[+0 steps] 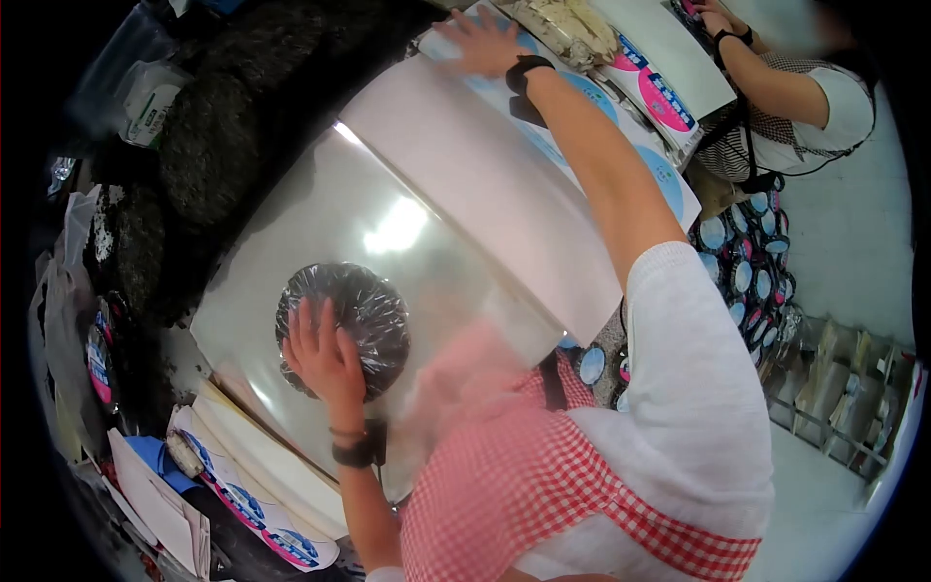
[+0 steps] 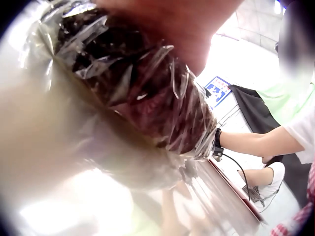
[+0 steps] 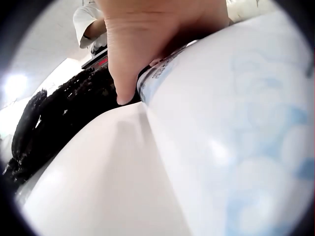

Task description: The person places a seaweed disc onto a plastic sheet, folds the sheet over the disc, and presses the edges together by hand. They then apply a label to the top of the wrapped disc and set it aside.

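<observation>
My left hand [image 1: 325,359] lies with straight fingers on a round, dark bundle [image 1: 383,315] wrapped in crinkled clear plastic. Its dark contents look like dried seaweed. Beneath the bundle [image 2: 162,103] is a large stack of glossy clear plastic sheets [image 1: 291,233]. Farther off, my right hand [image 1: 485,44] is spread over the far end of blue-and-white printed plastic bags [image 1: 592,92]. In the right wrist view, its thumb [image 3: 125,88] points down at the edge of the printed bags [image 3: 236,98], beside plain whitish sheets [image 3: 113,172].
Black heaps of what looks like seaweed [image 1: 208,145] lie on the left. Printed packaging [image 1: 257,514] is stacked at lower left. Another person [image 1: 795,107] works at the upper right. Several round packs [image 1: 742,276] are piled beyond my right arm, near a wire rack [image 1: 834,398].
</observation>
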Demonstrator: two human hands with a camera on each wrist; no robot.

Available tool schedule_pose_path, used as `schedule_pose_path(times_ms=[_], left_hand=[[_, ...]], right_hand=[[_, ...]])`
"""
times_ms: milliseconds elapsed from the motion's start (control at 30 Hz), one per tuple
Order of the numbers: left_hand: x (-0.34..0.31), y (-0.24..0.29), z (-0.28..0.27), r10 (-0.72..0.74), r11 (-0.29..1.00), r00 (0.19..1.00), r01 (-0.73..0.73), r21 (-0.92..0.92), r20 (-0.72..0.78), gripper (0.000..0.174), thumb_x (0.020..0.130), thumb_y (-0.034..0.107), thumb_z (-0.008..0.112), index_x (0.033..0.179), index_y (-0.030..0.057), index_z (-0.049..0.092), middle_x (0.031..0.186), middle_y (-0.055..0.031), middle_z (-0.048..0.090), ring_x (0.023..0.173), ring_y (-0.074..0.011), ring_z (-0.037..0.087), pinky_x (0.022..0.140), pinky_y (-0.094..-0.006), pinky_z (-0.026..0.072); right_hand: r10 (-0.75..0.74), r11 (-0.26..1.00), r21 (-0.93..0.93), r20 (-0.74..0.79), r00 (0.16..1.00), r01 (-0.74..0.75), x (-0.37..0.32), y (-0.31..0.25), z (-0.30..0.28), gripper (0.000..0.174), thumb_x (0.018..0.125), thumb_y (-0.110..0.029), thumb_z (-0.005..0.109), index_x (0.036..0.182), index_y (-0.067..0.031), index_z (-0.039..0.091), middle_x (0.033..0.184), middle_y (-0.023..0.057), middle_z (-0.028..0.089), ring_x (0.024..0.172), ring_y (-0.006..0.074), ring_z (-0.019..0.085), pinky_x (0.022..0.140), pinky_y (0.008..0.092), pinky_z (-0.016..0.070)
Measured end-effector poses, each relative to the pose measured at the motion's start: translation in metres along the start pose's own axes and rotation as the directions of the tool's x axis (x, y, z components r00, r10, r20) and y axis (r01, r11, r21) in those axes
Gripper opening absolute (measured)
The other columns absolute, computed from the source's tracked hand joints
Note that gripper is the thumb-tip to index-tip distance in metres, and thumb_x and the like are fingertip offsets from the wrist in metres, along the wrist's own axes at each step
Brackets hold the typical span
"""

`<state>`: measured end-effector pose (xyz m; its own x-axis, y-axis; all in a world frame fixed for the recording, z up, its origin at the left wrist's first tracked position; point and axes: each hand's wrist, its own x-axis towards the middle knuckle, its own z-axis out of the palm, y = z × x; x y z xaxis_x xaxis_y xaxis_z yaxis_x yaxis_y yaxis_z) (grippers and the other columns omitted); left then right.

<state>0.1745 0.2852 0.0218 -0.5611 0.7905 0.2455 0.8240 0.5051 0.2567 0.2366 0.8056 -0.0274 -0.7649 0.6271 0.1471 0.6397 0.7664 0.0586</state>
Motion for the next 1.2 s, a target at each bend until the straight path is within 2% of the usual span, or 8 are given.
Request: schedule_pose_path(times_ms=[367, 467, 500, 600, 900, 1000, 1067, 1200], left_hand=[[0.003, 0.003, -0.005, 0.020, 1.000, 1.000, -0.020, -0.002, 0.019, 0.040, 0.093, 0.023, 0.048, 0.130, 0.0153, 0.059, 0.143, -0.0103, 0.047, 0.134, -0.0316, 0.041, 0.110, -0.0478, 0.0237], [0.004, 0.006, -0.006, 0.028, 0.999, 1.000, -0.028, 0.024, -0.005, 0.039, 0.094, 0.019, 0.046, 0.130, 0.0146, 0.060, 0.142, -0.0084, 0.050, 0.133, -0.0292, 0.042, 0.110, -0.0434, 0.0248], [0.005, 0.006, -0.007, 0.027, 0.999, 1.000, -0.027, 0.020, -0.003, 0.039, 0.094, 0.019, 0.046, 0.130, 0.0147, 0.060, 0.142, -0.0084, 0.050, 0.133, -0.0291, 0.042, 0.110, -0.0434, 0.0247], [0.003, 0.005, -0.007, 0.024, 1.000, 1.000, -0.025, 0.010, 0.016, 0.040, 0.093, 0.019, 0.046, 0.130, 0.0151, 0.060, 0.142, -0.0083, 0.049, 0.133, -0.0289, 0.042, 0.110, -0.0435, 0.0244], [0.005, 0.003, -0.005, 0.022, 1.000, 1.000, -0.022, -0.003, -0.004, 0.039, 0.093, 0.021, 0.049, 0.130, 0.0166, 0.060, 0.142, -0.0084, 0.049, 0.133, -0.0293, 0.042, 0.110, -0.0454, 0.0240], [0.002, 0.000, -0.006, 0.019, 1.000, 1.000, -0.019, -0.019, 0.012, 0.040, 0.092, 0.024, 0.050, 0.130, 0.0163, 0.060, 0.143, -0.0096, 0.047, 0.135, -0.0310, 0.040, 0.110, -0.0480, 0.0233], [0.002, 0.001, -0.004, 0.012, 1.000, 1.000, -0.012, -0.020, 0.006, 0.040, 0.091, 0.024, 0.050, 0.130, 0.0165, 0.060, 0.144, -0.0095, 0.047, 0.135, -0.0311, 0.039, 0.110, -0.0481, 0.0230], [0.003, 0.004, -0.008, 0.011, 0.999, 1.000, -0.011, -0.032, 0.007, 0.040, 0.092, 0.023, 0.050, 0.130, 0.0164, 0.060, 0.144, -0.0096, 0.047, 0.134, -0.0316, 0.040, 0.110, -0.0480, 0.0226]], right_hand=[[-0.008, 0.984, 0.172, 0.254, 0.967, -0.037, 0.008, 0.003, -0.016, 0.106, 0.062, -0.087, 0.053, 0.149, -0.0299, 0.031, 0.155, 0.0109, 0.026, 0.142, 0.0409, 0.020, 0.099, 0.0746, 0.0221], [0.081, 0.982, 0.159, 0.156, 0.984, -0.106, 0.005, 0.005, -0.018, 0.114, 0.059, -0.084, 0.060, 0.150, -0.0211, 0.030, 0.152, 0.0183, 0.028, 0.141, 0.0401, 0.022, 0.098, 0.0717, 0.0248], [0.074, 0.924, 0.334, 0.326, 0.943, -0.187, -0.009, 0.001, -0.055, 0.108, 0.075, -0.068, 0.064, 0.152, -0.0068, 0.019, 0.153, 0.0318, 0.015, 0.141, 0.0483, 0.015, 0.108, 0.0634, 0.0221], [0.074, 0.964, 0.185, 0.495, 0.866, -0.188, -0.007, -0.005, -0.079, 0.121, 0.071, -0.079, 0.058, 0.154, -0.0079, 0.006, 0.155, 0.0310, 0.008, 0.142, 0.0496, 0.006, 0.112, 0.0614, 0.0180], [0.011, 0.985, 0.141, 0.502, 0.865, -0.095, 0.007, 0.011, -0.051, 0.127, 0.065, -0.079, 0.064, 0.151, 0.0015, 0.015, 0.153, 0.0363, -0.001, 0.141, 0.0508, 0.009, 0.112, 0.0596, 0.0210], [0.059, 0.995, 0.024, 0.640, 0.766, -0.097, 0.017, 0.007, -0.061, 0.127, 0.066, -0.083, 0.057, 0.151, 0.0001, 0.015, 0.155, 0.0318, -0.003, 0.143, 0.0471, 0.006, 0.113, 0.0589, 0.0159], [0.125, 0.989, 0.037, 0.316, 0.941, -0.143, 0.010, 0.003, -0.036, 0.124, 0.053, -0.076, 0.070, 0.150, -0.0118, 0.027, 0.149, 0.0233, 0.028, 0.141, 0.0391, 0.023, 0.098, 0.0707, 0.0255], [0.160, 0.981, 0.058, 0.305, 0.939, -0.186, -0.004, 0.002, -0.037, 0.125, 0.054, -0.083, 0.064, 0.150, -0.0114, 0.027, 0.152, 0.0232, 0.023, 0.143, 0.0387, 0.019, 0.101, 0.0723, 0.0197]])
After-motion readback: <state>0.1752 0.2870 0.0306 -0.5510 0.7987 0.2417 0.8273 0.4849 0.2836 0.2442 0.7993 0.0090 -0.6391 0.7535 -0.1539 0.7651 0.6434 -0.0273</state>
